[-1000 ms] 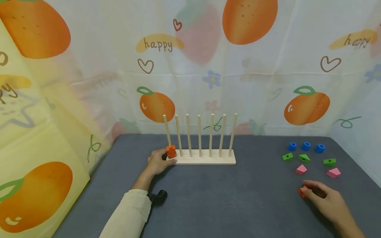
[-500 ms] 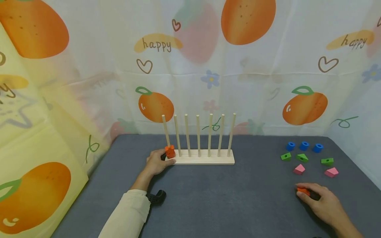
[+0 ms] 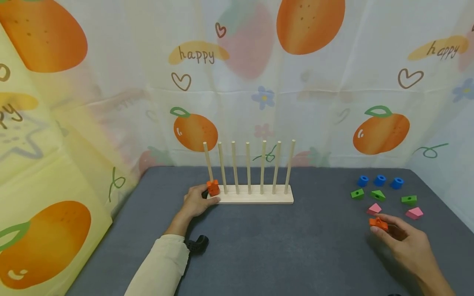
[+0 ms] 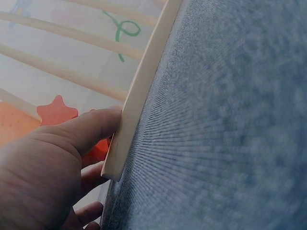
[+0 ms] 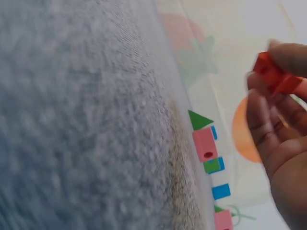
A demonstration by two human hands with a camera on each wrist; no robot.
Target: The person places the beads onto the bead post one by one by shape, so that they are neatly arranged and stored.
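Observation:
My left hand [image 3: 194, 201] grips the left end of a wooden peg rack [image 3: 255, 198], thumb against the base's front edge. Orange star blocks [image 3: 212, 188] sit stacked at the foot of the leftmost peg; in the left wrist view one star [image 4: 56, 111] shows past the thumb. The other pegs are bare. Over at the right, my right hand [image 3: 411, 244] pinches another orange star block [image 3: 378, 224] between thumb and fingers. It is held up off the table, as the right wrist view also shows, where the block [image 5: 269, 72] has a hole in its face.
Beyond the right hand lie two pink blocks [image 3: 414, 213], three green triangular blocks [image 3: 378, 195] and three blue cylinders [image 3: 379, 180]. A dark grey cloth covers the table [image 3: 281, 250]. A printed curtain [image 3: 314, 94] hangs behind it.
My right hand has taken the orange star block off the table and raised it, turning it a little. The left hand stays on the rack. The head view shifts slightly.

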